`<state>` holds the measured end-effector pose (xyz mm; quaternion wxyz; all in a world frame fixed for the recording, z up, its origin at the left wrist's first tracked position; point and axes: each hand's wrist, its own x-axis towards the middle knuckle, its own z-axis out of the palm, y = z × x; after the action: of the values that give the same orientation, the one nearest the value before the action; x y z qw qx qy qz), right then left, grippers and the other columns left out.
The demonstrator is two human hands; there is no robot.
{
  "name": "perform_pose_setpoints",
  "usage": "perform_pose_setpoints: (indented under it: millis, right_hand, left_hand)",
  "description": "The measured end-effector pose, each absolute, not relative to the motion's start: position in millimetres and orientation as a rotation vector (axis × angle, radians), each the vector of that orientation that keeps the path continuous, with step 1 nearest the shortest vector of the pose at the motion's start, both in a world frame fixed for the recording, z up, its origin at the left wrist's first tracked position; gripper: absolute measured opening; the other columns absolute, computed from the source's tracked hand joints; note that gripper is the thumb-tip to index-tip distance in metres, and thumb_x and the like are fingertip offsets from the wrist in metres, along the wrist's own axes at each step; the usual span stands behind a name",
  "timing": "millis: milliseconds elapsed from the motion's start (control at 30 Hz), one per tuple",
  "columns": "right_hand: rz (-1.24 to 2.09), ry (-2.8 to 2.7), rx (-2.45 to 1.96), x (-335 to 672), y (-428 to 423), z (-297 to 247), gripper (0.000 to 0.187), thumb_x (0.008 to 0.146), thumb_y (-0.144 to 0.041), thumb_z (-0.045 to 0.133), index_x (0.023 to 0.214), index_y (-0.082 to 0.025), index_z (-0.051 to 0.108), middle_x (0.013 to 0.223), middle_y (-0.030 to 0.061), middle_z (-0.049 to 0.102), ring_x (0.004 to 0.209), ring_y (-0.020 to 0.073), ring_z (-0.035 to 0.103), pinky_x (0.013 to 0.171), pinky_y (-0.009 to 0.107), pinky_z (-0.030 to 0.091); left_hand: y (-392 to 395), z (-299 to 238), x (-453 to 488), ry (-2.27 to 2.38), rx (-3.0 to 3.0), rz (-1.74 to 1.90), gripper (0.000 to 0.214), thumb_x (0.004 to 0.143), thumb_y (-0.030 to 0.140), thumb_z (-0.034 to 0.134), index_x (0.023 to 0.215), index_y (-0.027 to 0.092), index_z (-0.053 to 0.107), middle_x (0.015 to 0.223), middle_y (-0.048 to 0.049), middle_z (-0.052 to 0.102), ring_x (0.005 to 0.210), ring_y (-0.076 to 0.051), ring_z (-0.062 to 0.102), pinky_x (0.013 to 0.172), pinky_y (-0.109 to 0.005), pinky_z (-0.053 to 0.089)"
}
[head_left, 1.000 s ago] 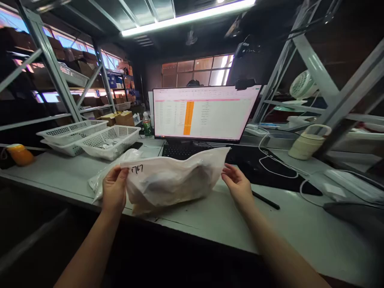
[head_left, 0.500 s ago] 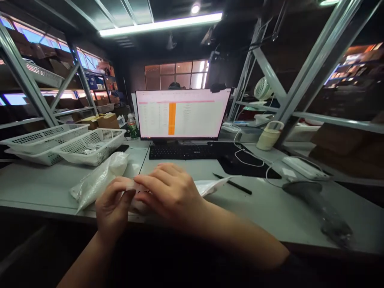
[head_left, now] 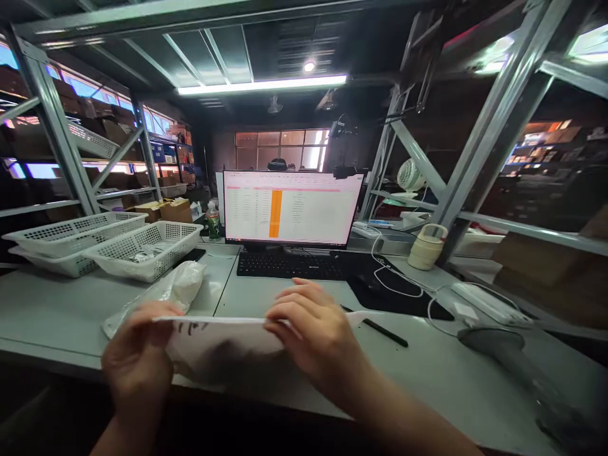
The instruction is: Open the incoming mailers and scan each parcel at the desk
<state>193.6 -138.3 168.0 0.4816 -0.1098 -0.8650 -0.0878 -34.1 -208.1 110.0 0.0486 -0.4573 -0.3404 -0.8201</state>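
A white plastic bag (head_left: pixel 223 345) with dark handwriting near its left end is stretched between my two hands at the desk's front edge. My left hand (head_left: pixel 140 354) pinches its upper left corner. My right hand (head_left: pixel 316 335) grips the top edge further right, fingers bent over it. The bag's lower part is blurred, and what it contains cannot be made out. Just behind my left hand lies another filled white plastic bag (head_left: pixel 178 288). A black pen (head_left: pixel 387 332) rests on the desk beyond my right hand.
White perforated baskets (head_left: pixel 147 250) stand on the left of the desk (head_left: pixel 42 310). A monitor (head_left: pixel 308 212) and keyboard (head_left: pixel 289 265) are ahead. On the right are a mouse pad (head_left: pixel 375 285), white cables, a cream cup (head_left: pixel 426 247) and a dark handheld scanner (head_left: pixel 494 342).
My hands have moved apart, the right one to the right and the left one to the left. The bag's top edge now shows stretched between them. The camera view has tilted up.
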Motion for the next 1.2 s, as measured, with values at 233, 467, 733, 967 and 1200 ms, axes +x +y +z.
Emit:
perform_pose_setpoints:
  millis: [233, 467, 733, 967, 1200]
  right_hand:
    - [-0.244, -2.019, -0.67, 274, -82, 134, 0.012, 0.095, -0.032, 0.061, 0.089, -0.023, 0.066, 0.083, 0.0025, 0.071, 0.08, 0.02, 0.066, 0.094, 0.044, 0.05]
    - [-0.344, -1.964, -0.562, 262, -96, 140, 0.023, 0.092, -0.016, 0.063, 0.113, -0.022, 0.067, 0.109, 0.009, 0.07, 0.103, 0.0248, 0.063, 0.092, 0.043, 0.051]
    - [-0.486, -2.089, -0.354, 209, -139, 141, 0.004, 0.09, -0.02, 0.068, 0.091, -0.02, 0.071, 0.093, 0.0069, 0.069, 0.086, 0.0211, 0.054, 0.077, 0.035, 0.047]
    - [-0.503, -2.417, -0.451, 221, -148, 149, 0.024, 0.093, -0.037, 0.063, 0.102, -0.015, 0.067, 0.093, 0.009, 0.069, 0.09, 0.0254, 0.058, 0.079, 0.04, 0.047]
    - [-0.08, -2.844, -0.119, 241, -180, 143, 0.014, 0.085, -0.028, 0.071, 0.074, -0.025, 0.063, 0.11, 0.0035, 0.07, 0.11, 0.0279, 0.06, 0.102, 0.049, 0.043]
  left_hand:
    - [-202, 123, -76, -1.109, -0.88, -2.801, 0.014, 0.078, 0.018, 0.077, 0.078, 0.017, 0.063, 0.067, 0.0074, 0.058, 0.06, -0.006, 0.054, 0.059, -0.021, 0.047]
    - [-186, 120, -64, -0.959, -0.882, -2.854, 0.022, 0.071, 0.026, 0.083, 0.076, 0.016, 0.063, 0.066, 0.0054, 0.059, 0.06, -0.008, 0.052, 0.056, -0.019, 0.045]
    - [-180, 112, -62, -1.056, -0.881, -2.753, 0.027, 0.066, 0.031, 0.082, 0.074, 0.018, 0.06, 0.068, 0.0051, 0.057, 0.063, -0.01, 0.051, 0.06, -0.021, 0.045]
    - [-206, 99, -56, -0.916, -1.131, -2.507, 0.03, 0.082, 0.032, 0.072, 0.067, 0.019, 0.049, 0.062, 0.0054, 0.057, 0.059, -0.012, 0.052, 0.059, -0.027, 0.046]
    - [-238, 79, -41, -0.817, -1.294, -2.38, 0.04, 0.084, 0.037, 0.068, 0.066, 0.019, 0.038, 0.056, 0.006, 0.048, 0.045, -0.01, 0.041, 0.041, -0.025, 0.037]
